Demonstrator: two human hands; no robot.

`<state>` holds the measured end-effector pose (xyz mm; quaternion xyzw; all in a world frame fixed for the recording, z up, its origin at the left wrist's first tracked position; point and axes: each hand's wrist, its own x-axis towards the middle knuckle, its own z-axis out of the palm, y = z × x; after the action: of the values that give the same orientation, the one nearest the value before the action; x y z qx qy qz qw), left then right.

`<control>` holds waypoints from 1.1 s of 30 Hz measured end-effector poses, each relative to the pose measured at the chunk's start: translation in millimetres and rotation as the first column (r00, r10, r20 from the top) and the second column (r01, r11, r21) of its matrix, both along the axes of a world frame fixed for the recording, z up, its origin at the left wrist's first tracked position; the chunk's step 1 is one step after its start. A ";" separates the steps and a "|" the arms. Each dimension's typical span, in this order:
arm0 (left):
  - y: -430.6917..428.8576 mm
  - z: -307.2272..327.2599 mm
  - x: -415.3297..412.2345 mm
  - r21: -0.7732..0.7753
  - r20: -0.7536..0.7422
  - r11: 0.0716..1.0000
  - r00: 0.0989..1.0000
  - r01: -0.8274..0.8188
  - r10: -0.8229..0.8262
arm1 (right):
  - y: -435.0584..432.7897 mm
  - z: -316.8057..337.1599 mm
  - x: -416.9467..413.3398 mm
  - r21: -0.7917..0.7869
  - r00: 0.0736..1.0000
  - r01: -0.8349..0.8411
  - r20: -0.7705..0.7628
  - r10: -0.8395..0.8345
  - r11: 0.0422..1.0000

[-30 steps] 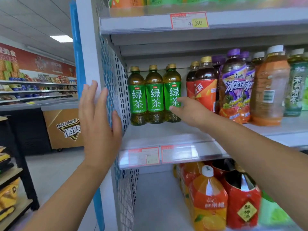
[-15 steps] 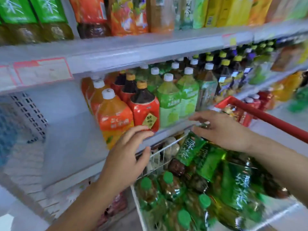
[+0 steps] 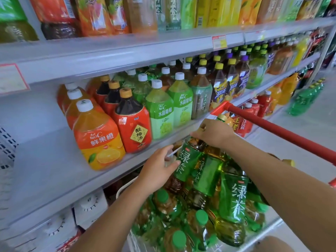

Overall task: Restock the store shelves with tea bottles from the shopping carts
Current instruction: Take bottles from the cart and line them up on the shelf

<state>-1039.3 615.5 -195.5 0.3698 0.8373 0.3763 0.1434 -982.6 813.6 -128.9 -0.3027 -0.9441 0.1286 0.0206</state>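
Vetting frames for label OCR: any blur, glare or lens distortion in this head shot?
Head view: wide-angle lens bows and tilts the shelf edge; corners and top-row bottles smear; glare streaks the green tea bottles in the cart; orange juice bottle label reads sharp.

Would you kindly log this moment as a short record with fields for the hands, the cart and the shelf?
right hand: fingers curled over the top end of a green tea bottle
left hand: thumb on that bottle's label; grip unclear
shopping cart: red handle, piled with green tea bottles
shelf: orange juice bottle and sour plum drink bottle upright at the front
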 end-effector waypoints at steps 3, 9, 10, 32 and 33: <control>0.0 -3.3 -2.7 0.025 0.069 0.999 0.997 0.019 -0.021 | 4.1 2.8 9.7 -0.476 0.964 -0.106 -0.264 -0.026 0.873; 4.3 6.2 -2.3 0.107 0.277 0.991 0.955 0.076 -0.103 | -28.0 26.0 26.4 -0.446 0.804 -0.455 -0.578 0.140 0.771; 5.8 8.5 -2.0 0.123 0.252 0.991 0.964 0.060 -0.090 | -35.5 31.1 28.9 -0.458 0.780 -0.516 -0.600 0.177 0.723; 4.2 16.0 21.0 0.388 0.471 0.918 0.839 0.079 -0.272 | -30.8 -36.0 134.3 -0.388 0.969 -0.104 -0.249 0.004 0.916; 2.3 14.0 21.3 0.381 0.490 0.921 0.825 0.086 -0.280 | -31.8 -43.5 135.5 -0.468 0.952 -0.118 -0.306 -0.035 0.876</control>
<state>-1017.9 617.8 -181.4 0.3491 0.6450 0.5883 0.3407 -847.1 781.8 -172.3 -0.2541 -0.8742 0.4044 0.0873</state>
